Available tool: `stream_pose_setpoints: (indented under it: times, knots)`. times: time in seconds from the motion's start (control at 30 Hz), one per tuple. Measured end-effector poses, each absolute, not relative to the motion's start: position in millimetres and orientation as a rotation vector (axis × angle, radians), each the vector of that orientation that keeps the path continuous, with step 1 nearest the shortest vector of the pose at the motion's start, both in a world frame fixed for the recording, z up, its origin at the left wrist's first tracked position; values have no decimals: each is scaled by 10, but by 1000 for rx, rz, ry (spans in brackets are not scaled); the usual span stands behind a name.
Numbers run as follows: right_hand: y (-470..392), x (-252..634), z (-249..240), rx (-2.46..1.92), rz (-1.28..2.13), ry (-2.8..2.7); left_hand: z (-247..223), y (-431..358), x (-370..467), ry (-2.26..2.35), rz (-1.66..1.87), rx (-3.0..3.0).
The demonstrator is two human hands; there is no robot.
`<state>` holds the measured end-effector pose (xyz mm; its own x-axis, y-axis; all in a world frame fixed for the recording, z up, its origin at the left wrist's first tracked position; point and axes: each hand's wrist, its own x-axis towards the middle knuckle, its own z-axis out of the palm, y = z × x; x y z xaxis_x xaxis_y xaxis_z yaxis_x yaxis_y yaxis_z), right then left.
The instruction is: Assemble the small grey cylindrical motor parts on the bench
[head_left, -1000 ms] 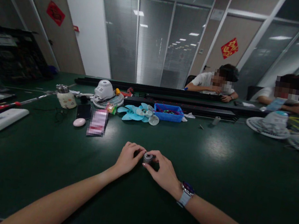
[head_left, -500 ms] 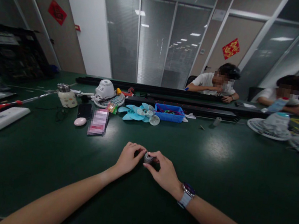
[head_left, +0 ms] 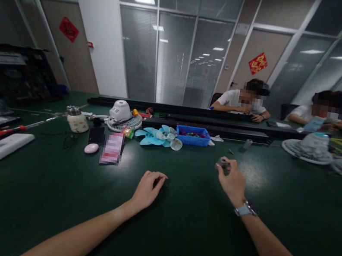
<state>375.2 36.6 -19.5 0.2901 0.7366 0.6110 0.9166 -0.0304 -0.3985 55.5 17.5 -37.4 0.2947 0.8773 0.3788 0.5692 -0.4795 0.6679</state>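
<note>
My right hand [head_left: 232, 181], with a watch on the wrist, grips a small grey metal cylinder [head_left: 222, 163] between thumb and fingers, over the right-centre of the green table [head_left: 179, 234]. Near the middle, my left hand [head_left: 148, 189] rests low with thumb and fingertips pinched together. Whatever may be between those fingertips is too small to make out; a tiny dark speck shows beside them. Another grey cylinder [head_left: 247, 144] stands farther back, with a small thin piece [head_left: 231, 151] lying to its left.
Behind my hands lie blue fan blades [head_left: 156, 136], a blue bin [head_left: 193, 136] of small parts and a white fan unit [head_left: 120, 113]. Leftward are a pink-and-white packet [head_left: 113, 148], a pink oval object [head_left: 91, 148] and a power strip [head_left: 2, 147]. Two people sit across the table.
My right hand has moved away from my left, to the right and farther back, carrying the grey cylinder. My left hand stays nearly in place. The camera view has tilted slightly up.
</note>
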Motion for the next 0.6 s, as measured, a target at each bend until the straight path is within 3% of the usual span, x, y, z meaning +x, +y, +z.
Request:
stream_pose_setpoints:
  times: [0.27,0.6]
  knots:
    - [495,4461,-288,-2200,-254,-1281,-417,198,549,1303,1005,2156]
    - [546,4431,-324,-2174,-255,-1337,-362,175,563,1323,969,2141]
